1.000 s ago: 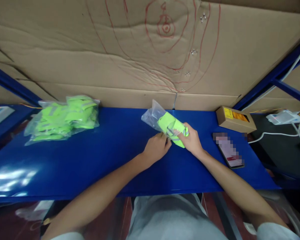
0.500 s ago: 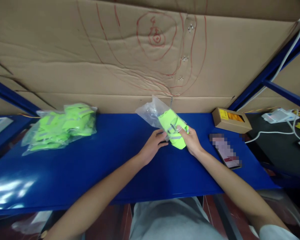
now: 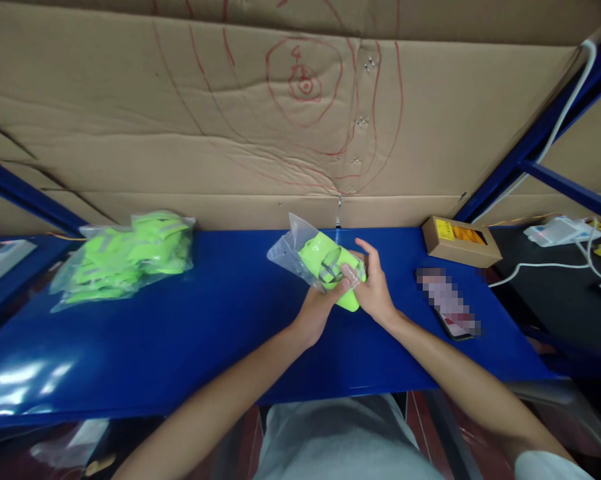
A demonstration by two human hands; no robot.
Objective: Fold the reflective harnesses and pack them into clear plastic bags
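A folded neon-yellow reflective vest sits partly inside a clear plastic bag, held above the table between both hands. My left hand grips the lower left side, its thumb pressed over the front and the other fingers hidden underneath. At the right side, my right hand pinches the vest and bag edge with its thumb. Its index finger sticks up free, and the remaining fingers are mostly behind the vest. The bag's empty, pointed end reaches out to the upper left, and a yellow corner shows below the hands.
Bagged neon-yellow vests lie at the left of the blue table. A small cardboard box and a phone lie to the right. A cardboard wall stands behind. White cables cross the black surface at right.
My left hand has moved in from the bag's side and now grips the vest with its thumb on top. My right index finger has lifted, and the plastic now covers more of the vest.
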